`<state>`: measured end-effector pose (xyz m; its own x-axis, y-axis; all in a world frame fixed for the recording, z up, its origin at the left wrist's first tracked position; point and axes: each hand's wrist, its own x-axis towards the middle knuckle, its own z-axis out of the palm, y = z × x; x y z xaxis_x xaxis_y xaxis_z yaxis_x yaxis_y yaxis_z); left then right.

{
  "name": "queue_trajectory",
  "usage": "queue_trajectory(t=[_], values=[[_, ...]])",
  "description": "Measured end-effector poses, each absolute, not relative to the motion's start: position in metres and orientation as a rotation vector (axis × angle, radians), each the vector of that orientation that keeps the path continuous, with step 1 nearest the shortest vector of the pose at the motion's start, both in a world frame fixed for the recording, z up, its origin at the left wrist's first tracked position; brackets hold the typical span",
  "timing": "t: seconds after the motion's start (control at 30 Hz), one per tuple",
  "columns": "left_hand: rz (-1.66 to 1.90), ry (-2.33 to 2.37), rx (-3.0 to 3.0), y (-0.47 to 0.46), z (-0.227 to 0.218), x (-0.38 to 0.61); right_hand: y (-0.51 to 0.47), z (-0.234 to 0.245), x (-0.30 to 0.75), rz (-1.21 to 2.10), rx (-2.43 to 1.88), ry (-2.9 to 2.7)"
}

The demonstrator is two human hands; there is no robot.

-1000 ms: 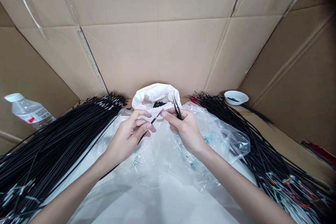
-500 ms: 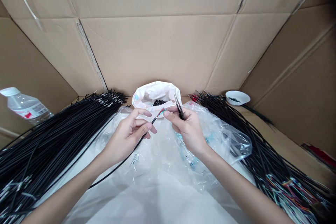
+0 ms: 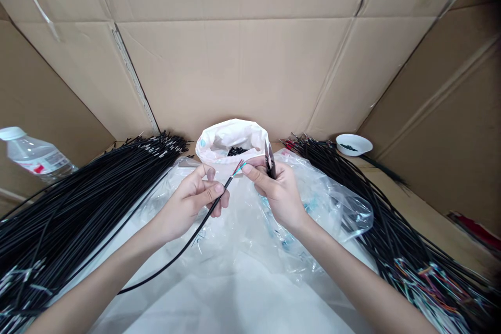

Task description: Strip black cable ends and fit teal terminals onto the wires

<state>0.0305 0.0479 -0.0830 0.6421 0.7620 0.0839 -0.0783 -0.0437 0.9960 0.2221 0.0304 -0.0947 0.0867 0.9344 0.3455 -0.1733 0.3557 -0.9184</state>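
My left hand [image 3: 195,201] pinches a black cable [image 3: 183,245] near its end, where thin coloured wires [image 3: 238,167] fan out of the sheath. My right hand [image 3: 276,188] is closed around small black snips [image 3: 269,159], blades pointing up, and its thumb and forefinger touch the coloured wire tips. Both hands hover over crumpled clear plastic [image 3: 242,240]. The cable trails down and left across the plastic.
A big pile of black cables [image 3: 70,209] lies at left, another with coloured wire ends [image 3: 410,250] at right. A white bag [image 3: 230,138] holding black scraps sits behind my hands. A small white bowl [image 3: 353,144] stands right, a water bottle [image 3: 33,155] left. Cardboard walls [image 3: 250,62] surround everything.
My left fingers have curled in tighter on the cable and the cable has slid further out toward me. My right hand with the snips stays almost where it was.
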Motion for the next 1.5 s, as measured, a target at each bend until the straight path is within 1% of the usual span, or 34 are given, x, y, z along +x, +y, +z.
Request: queue_trajectory(t=[0.1, 0.47, 0.77, 1.1, 1.27, 1.5], values=[[0.737, 0.620, 1.441, 0.047, -0.080, 0.030, 0.029, -0.096, 0.222, 0.960, -0.836, -1.176], [0.913, 0.780, 1.503, 0.044, -0.084, 0.033, 0.027, -0.096, 0.222, 0.956, -0.857, -1.095], [0.835, 0.626, 1.432, 0.043, -0.083, 0.035, 0.029, -0.096, 0.224, 0.972, -0.878, -1.125], [0.743, 0.612, 1.193, 0.044, -0.080, 0.029, 0.027, -0.093, 0.225, 1.072, -0.831, -1.069], [0.656, 0.459, 0.987, 0.044, -0.072, 0.027, 0.027, -0.093, 0.225, 1.081, -0.811, -1.042], [0.626, 0.394, 0.903, 0.046, -0.073, 0.023, 0.028, -0.093, 0.226, 1.091, -0.809, -1.032]])
